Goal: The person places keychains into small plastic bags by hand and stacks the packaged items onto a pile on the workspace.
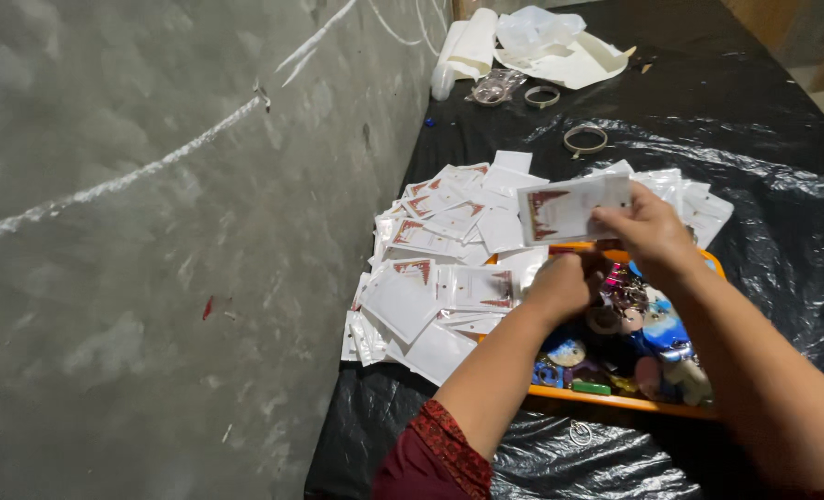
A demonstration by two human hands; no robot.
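Materials and finishes: desk, packets, tray, wall.

Desk (755, 139) covered in glossy black plastic sheeting, wrinkled, with bright reflections at right of frame. Small packets (449, 268): clear glossy plastic sleeves over matt white paper cards with red print, heaped at centre; one such packet (569, 208) held at the right hand (648, 231). Tray (616, 400), lower centre: smooth orange plastic, holding shiny painted trinkets (648, 329), apparently plastic and metal. Wall (153, 278), left half of frame: rough matt grey concrete, blotched, with white chalky streaks. Upper centre: translucent white plastic bags (546, 37) and two thin rings (585, 139), material unclear. Sleeve (430, 458), bottom centre: dark red patterned cloth, matt.
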